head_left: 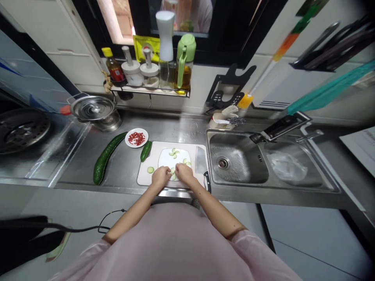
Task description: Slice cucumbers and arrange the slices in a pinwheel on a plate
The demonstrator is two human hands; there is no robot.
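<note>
My left hand (pixel 161 176) and my right hand (pixel 185 174) are over the front of a white square plate (pixel 166 157), fingers curled and fingertips close together. Between them lies a fan of cucumber slices (pixel 173 176); my left fingertips pinch at a slice on its edge. What my right fingertips hold, if anything, is hidden. A pinwheel of cucumber slices (pixel 174 153) sits at the plate's far side, and another slice group (pixel 186 161) at its right. Under the plate is a pale cutting board (pixel 156 147), with a kitchen knife (pixel 200 159) on its right side and a cucumber end (pixel 150 169) on its left.
A cucumber piece (pixel 146 151) rests at the board's upper left. Farther left are a long cucumber (pixel 106 160), a dish of chopped red pieces (pixel 136 145) and a lidded steel pot (pixel 102 117). Right is the sink (pixel 240 171); behind, a bottle rack (pixel 164 92).
</note>
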